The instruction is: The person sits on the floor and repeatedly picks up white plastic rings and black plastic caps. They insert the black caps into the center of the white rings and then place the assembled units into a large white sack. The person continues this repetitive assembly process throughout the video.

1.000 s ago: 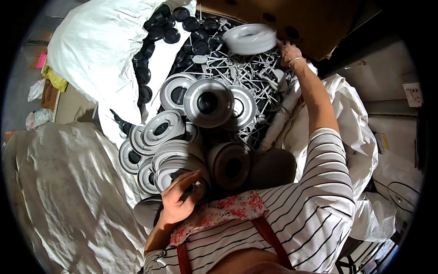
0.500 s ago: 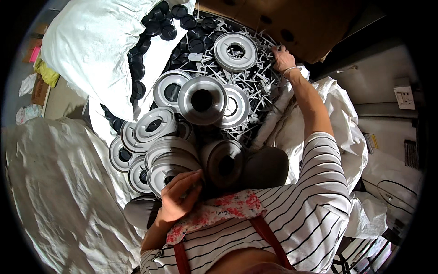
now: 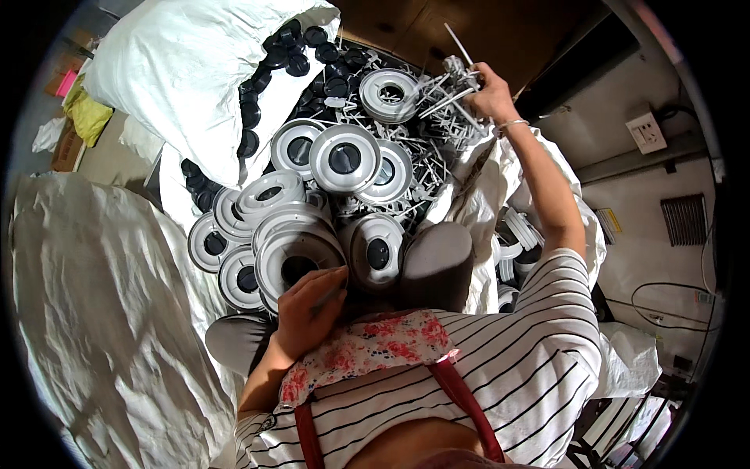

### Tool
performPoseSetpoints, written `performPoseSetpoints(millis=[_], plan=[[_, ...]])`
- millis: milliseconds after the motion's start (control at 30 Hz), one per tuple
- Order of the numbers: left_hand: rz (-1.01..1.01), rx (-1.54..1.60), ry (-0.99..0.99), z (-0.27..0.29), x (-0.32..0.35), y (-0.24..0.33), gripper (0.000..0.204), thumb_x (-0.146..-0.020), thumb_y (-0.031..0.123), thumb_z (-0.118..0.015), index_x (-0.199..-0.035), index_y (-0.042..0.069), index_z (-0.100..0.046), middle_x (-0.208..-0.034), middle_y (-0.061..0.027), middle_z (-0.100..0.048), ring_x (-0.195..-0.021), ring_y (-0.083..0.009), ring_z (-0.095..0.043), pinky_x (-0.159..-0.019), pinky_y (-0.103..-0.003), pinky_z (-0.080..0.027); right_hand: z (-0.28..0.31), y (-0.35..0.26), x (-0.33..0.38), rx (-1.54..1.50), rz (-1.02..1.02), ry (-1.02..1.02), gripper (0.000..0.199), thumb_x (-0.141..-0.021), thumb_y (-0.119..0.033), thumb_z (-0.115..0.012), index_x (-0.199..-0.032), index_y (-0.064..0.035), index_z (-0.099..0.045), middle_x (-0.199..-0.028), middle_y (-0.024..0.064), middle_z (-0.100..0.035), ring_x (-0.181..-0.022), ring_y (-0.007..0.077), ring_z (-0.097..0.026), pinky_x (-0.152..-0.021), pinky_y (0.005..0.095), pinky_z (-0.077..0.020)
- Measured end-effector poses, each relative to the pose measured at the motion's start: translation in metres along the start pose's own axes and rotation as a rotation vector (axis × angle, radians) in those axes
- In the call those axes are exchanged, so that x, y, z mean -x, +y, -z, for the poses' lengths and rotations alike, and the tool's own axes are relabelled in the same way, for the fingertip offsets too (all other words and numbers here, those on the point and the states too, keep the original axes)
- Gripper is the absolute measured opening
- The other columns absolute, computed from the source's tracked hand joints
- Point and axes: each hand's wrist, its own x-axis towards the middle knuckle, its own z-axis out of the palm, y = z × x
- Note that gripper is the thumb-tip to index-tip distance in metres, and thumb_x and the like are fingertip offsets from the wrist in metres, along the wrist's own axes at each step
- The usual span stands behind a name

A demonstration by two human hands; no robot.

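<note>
My right hand (image 3: 492, 99) is closed on a bunch of thin light-grey plastic sticks (image 3: 449, 92), raised at the far edge of the heap, with one long stick jutting upward. My left hand (image 3: 305, 319) lies in my lap against the near stack of grey round plastic rings (image 3: 293, 242). Its fingers are curled together, and whatever they hold, if anything, is hidden. Several more grey rings with dark round centres, such as the upper one (image 3: 359, 166), lie farther out. One ring (image 3: 367, 270) tilts against my knee.
Black round caps (image 3: 277, 56) spill beside a big white woven sack (image 3: 187, 70) at the upper left. A brown cardboard box (image 3: 406, 27) stands at the far side. More sacking (image 3: 101, 297) covers the left. A wall socket (image 3: 646, 133) is at the right.
My right hand has come up from the heap with a bunch of plastic sticks in it. My left hand has stayed almost in place, beside the stacked rings.
</note>
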Motion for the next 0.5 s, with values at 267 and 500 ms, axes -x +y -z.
performPoseSetpoints(millis=[267, 500], plan=[[-0.01, 0.011, 0.026, 0.004, 0.028, -0.004, 0.03, -0.079, -0.005, -0.064, -0.108, -0.003, -0.063, -0.102, -0.0175, -0.066, -0.092, -0.0253, -0.066, -0.079, -0.031, -0.052, 0.143, -0.006, 0.162, 0.022, -0.006, 0.128, 0.052, -0.065, -0.008, -0.075, -0.112, -0.006, -0.053, -0.096, 0.0071, -0.06, -0.084, 0.013, -0.053, -0.074, 0.0257, -0.0471], [-0.023, -0.046, 0.01, -0.003, 0.003, 0.001, 0.028, -0.079, -0.003, -0.064, -0.107, -0.001, -0.063, -0.099, -0.016, -0.066, -0.088, -0.0267, -0.066, -0.077, -0.03, -0.051, 0.15, 0.025, 0.195, 0.694, -0.021, -0.177, 0.068, -0.068, -0.025, -0.079, -0.125, -0.0016, -0.049, -0.104, 0.0236, -0.063, -0.095, 0.0373, -0.062, -0.083, 0.0409, -0.0502]])
